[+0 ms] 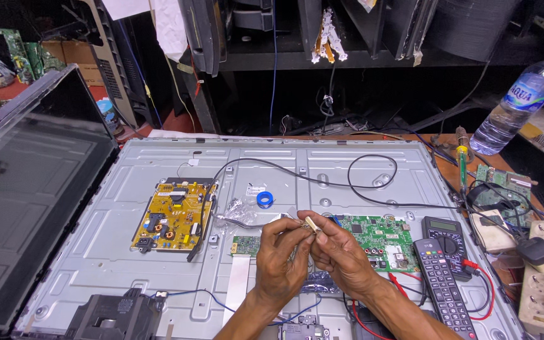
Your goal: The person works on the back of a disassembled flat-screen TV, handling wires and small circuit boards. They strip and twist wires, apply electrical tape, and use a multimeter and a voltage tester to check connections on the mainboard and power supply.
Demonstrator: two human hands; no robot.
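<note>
- Both forearms reach in from the near edge; the left hand (283, 255) and right hand (341, 255) meet, fingers curled, pinching a small pale connector (311, 223) between their fingertips
- The connector sits above the grey metal back panel (127, 252), between the yellow power board (172, 223) on the left and the green mainboard (376, 233) on the right
- Near right lie a remote control (443, 286) and multimeter (446, 233); a black cable (322, 179) loops farther off

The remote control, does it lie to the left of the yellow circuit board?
No, the remote control lies far right of the yellow circuit board, beside the multimeter.
</note>
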